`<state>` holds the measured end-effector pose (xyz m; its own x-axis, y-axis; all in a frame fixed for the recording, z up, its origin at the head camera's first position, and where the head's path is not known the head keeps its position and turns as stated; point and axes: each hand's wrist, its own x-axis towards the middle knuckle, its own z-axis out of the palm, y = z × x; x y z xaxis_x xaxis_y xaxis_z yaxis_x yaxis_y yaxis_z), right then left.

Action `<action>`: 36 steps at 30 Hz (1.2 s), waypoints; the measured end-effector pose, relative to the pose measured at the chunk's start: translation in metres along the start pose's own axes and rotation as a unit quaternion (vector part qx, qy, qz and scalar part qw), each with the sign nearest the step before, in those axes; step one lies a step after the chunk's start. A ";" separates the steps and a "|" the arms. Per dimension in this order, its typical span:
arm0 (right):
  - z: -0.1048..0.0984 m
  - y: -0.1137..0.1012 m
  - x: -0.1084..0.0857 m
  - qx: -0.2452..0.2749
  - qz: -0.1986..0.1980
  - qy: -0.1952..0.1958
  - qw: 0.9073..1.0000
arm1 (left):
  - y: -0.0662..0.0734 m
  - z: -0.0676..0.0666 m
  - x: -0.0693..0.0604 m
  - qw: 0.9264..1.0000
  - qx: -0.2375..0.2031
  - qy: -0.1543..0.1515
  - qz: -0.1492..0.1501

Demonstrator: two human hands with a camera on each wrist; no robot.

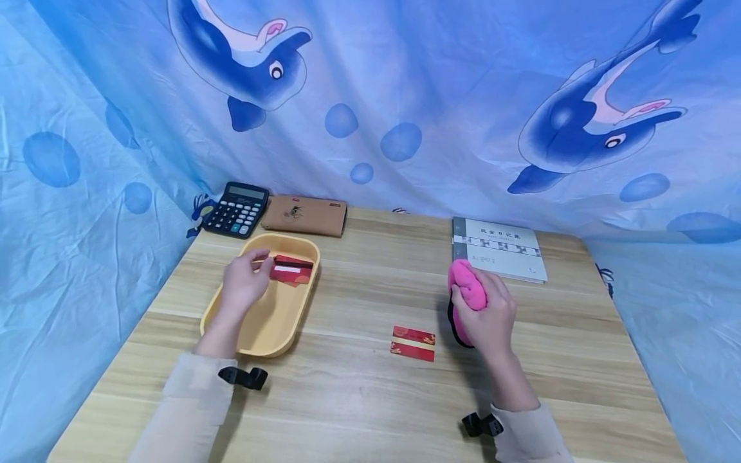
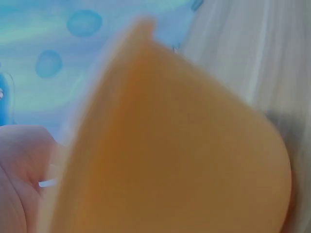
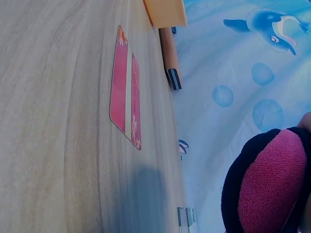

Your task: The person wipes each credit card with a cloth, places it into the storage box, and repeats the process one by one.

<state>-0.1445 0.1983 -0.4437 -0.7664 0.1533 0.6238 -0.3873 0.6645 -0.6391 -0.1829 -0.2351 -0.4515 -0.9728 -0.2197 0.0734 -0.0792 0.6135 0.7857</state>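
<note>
In the head view my left hand (image 1: pixel 246 280) is over the yellow tray (image 1: pixel 309 302), its thumb and fingers loosely bent and apart. Its fingertips are beside red cards (image 1: pixel 292 270) that overlap at the tray's far end; the top one shows a black stripe and a white strip. The tray's wall (image 2: pixel 194 145) hides most of this hand in the left wrist view. My right hand (image 1: pixel 492 315) grips a folded, fuzzy pink item with black edging (image 1: pixel 467 283), held above the table. Left of it lies a red card with a gold band (image 1: pixel 413 343), flat on the wood.
At the back left are a black calculator (image 1: pixel 237 209) and a brown wallet (image 1: pixel 305 215), both behind the tray. A grey and white ledger book (image 1: pixel 500 247) lies at the back right, beyond my right hand. A blue dolphin curtain (image 1: pixel 434 83) hangs along the table's far edge.
</note>
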 end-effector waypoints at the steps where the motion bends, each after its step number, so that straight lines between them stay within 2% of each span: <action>1: 0.000 0.000 0.000 0.000 0.000 0.000 1.000 | 0.004 0.001 -0.001 1.000 -0.013 0.004 0.007; 5: -0.002 0.002 0.000 0.001 -0.005 0.005 1.000 | 0.018 0.006 -0.005 0.996 -0.093 0.010 0.000; 8: -0.003 0.004 0.000 0.001 -0.007 0.011 1.000 | 0.027 0.011 -0.008 0.988 -0.154 0.023 -0.009; 11: -0.005 0.005 0.000 -0.002 -0.001 0.013 1.000 | 0.033 0.018 -0.012 0.984 -0.170 0.052 0.029; 14: -0.007 0.006 -0.002 -0.003 0.005 0.008 1.000 | 0.037 0.024 -0.019 0.977 -0.179 0.071 0.091; 17: -0.008 0.009 -0.004 0.002 -0.001 -0.003 1.000 | 0.042 0.031 -0.028 0.968 -0.196 0.068 0.143; 21: -0.008 0.012 -0.006 0.001 -0.007 -0.009 1.000 | 0.051 0.044 -0.045 0.959 -0.213 0.025 0.186; 27: -0.009 0.012 -0.010 -0.003 -0.006 -0.014 1.000 | 0.053 0.066 -0.068 0.950 -0.181 -0.062 0.246; 31: -0.011 0.011 -0.013 -0.005 0.003 -0.022 1.000 | 0.051 0.086 -0.081 0.947 -0.143 -0.124 0.260; 36: -0.014 0.011 -0.016 -0.010 0.012 -0.021 1.000 | 0.050 0.115 -0.094 0.938 -0.105 -0.176 0.280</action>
<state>-0.1297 0.2133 -0.4548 -0.7967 0.1385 0.5883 -0.3582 0.6759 -0.6441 -0.1204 -0.0965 -0.4904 -0.8638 0.3793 0.3315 0.4735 0.3869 0.7913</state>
